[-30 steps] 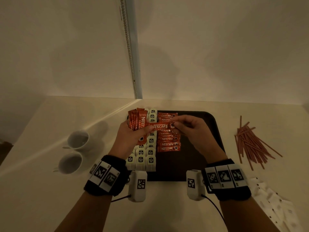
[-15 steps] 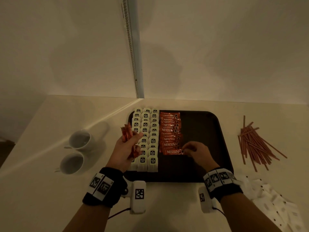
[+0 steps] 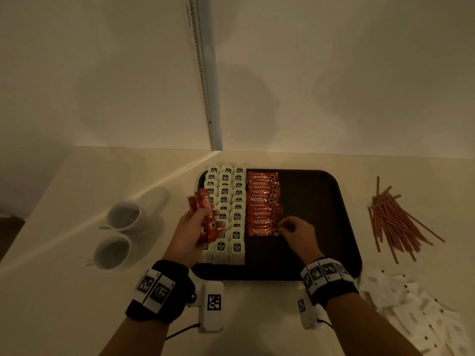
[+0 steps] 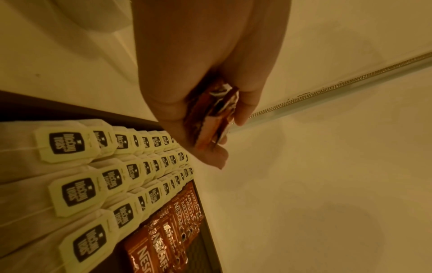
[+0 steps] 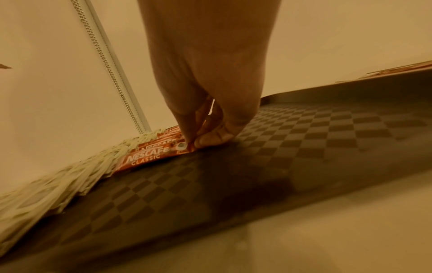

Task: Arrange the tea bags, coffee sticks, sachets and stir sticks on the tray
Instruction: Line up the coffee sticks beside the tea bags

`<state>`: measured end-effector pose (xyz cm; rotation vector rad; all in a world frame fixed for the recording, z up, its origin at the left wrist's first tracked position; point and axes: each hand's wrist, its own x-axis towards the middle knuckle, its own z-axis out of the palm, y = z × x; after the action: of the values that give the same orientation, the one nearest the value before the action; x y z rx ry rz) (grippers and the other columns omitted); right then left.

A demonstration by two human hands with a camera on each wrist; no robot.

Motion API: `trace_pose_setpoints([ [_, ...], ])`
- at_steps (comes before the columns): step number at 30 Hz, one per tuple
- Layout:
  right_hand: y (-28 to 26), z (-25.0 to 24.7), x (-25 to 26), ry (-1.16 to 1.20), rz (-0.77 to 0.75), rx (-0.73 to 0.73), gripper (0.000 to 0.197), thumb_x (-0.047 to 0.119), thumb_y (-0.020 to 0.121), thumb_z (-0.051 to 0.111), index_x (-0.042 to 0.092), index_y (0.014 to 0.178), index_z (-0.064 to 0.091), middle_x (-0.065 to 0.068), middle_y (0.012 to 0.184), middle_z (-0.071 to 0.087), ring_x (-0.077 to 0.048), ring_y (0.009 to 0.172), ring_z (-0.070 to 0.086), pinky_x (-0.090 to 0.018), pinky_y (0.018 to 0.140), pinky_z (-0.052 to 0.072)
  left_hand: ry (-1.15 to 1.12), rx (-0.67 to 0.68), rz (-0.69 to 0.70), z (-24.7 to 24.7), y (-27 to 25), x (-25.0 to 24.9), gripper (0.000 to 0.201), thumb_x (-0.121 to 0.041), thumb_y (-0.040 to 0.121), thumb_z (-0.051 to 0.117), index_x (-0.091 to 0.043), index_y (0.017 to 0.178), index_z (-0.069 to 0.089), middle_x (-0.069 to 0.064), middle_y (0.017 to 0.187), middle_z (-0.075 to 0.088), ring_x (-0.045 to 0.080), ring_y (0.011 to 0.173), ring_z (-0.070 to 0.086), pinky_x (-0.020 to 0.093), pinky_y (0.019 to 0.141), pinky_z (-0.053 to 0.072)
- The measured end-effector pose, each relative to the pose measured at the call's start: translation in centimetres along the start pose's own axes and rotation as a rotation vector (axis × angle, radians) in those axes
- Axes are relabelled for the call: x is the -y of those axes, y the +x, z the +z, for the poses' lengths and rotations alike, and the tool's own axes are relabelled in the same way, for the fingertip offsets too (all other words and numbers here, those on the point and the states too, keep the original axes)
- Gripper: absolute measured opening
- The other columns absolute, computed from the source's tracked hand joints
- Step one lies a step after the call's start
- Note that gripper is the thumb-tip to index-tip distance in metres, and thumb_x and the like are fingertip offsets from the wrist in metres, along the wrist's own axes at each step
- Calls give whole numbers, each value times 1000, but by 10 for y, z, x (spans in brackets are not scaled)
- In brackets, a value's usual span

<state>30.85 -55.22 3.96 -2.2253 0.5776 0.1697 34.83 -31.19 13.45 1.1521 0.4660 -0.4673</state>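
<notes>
- Two white cups (image 3: 120,229) at far left of desk (image 3: 64,291), side by side, off the tray.
- Left hand (image 3: 191,233) raised above tray's left edge, grip curled round a bundle of coffee sticks (image 3: 203,214).
- Tea bags (image 3: 226,214) laid in three overlapping columns along left part of dark tray (image 3: 321,201).
- Column of laid coffee sticks (image 3: 262,201) just right of tea bags.
- Right hand (image 3: 295,233) low on tray, grip pinching right end of nearest stick (image 5: 145,157), flat on tray.
- Stir sticks (image 3: 395,217) heaped on desk, right of tray.
- White sachets (image 3: 416,312) scattered at near right.
</notes>
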Motion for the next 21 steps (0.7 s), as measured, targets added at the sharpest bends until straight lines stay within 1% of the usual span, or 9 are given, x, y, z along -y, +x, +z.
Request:
trace_pose_setpoints([
  [2, -1, 0, 1, -4, 12, 5, 15, 11, 87, 62, 13, 102, 65, 3, 103, 61, -5, 94, 52, -19, 83, 40, 9, 11, 4, 0, 0, 1, 17, -14, 93, 54, -8, 108, 60, 9, 91, 66, 22, 75, 67, 32, 61, 58],
  [5, 0, 1, 1, -16, 16, 3, 15, 9, 87, 62, 12, 101, 64, 3, 103, 61, -6, 93, 53, -19, 82, 42, 42, 34, 15, 0, 0, 3, 16, -14, 92, 57, -7, 106, 62, 6, 84, 71, 21, 73, 69, 34, 67, 57],
  [8, 1, 1, -1, -13, 23, -8, 11, 9, 86, 63, 13, 97, 63, 1, 100, 61, -11, 94, 57, -20, 79, 43, 90, 49, 41, 1, -1, 4, 11, -12, 90, 60, -10, 99, 64, 4, 83, 74, 22, 75, 71, 35, 71, 56],
  [11, 1, 1, 0, -7, 43, 1, 11, 11, 86, 65, 14, 96, 62, 2, 97, 59, -14, 95, 58, -21, 79, 43, 168, 71, 62, 3, -1, 4, 14, -14, 89, 61, -12, 102, 64, 4, 87, 75, 21, 75, 71, 32, 66, 55],
  [13, 0, -3, 4, 20, 23, -14, 12, 15, 85, 66, 15, 96, 61, 3, 98, 60, -10, 91, 58, -21, 78, 45, 226, 98, 80, 5, -1, 1, 17, -14, 89, 62, -9, 105, 64, 6, 88, 74, 20, 73, 70, 29, 61, 55],
  [16, -7, -16, 29, 208, -80, -39, 10, 24, 88, 62, 20, 97, 59, 8, 96, 60, -4, 86, 59, -24, 79, 51, 411, 154, 129, 10, 0, -4, 22, -16, 85, 67, -8, 106, 65, 10, 90, 74, 21, 72, 69, 32, 67, 56],
  [17, -10, -22, 43, 311, -113, -6, 11, 27, 89, 60, 21, 99, 59, 7, 97, 61, -5, 85, 61, -23, 76, 52, 499, 178, 151, 13, 0, -7, 21, -18, 84, 70, -11, 104, 67, 9, 90, 73, 20, 73, 69, 33, 68, 55],
  [19, -19, -32, 74, 494, -178, 134, 17, 31, 90, 57, 24, 106, 59, 3, 99, 63, -8, 82, 64, -21, 69, 53, 626, 225, 187, 20, 0, -11, 18, -20, 81, 74, -15, 98, 69, 9, 88, 73, 19, 73, 69, 30, 66, 57],
  [21, -24, -38, 97, 542, -258, 255, 21, 26, 90, 58, 22, 111, 59, 0, 98, 65, -9, 79, 65, -20, 68, 53, 698, 256, 228, 26, 0, -14, 17, -21, 80, 75, -14, 94, 70, 7, 84, 73, 13, 67, 68, 24, 59, 54],
])
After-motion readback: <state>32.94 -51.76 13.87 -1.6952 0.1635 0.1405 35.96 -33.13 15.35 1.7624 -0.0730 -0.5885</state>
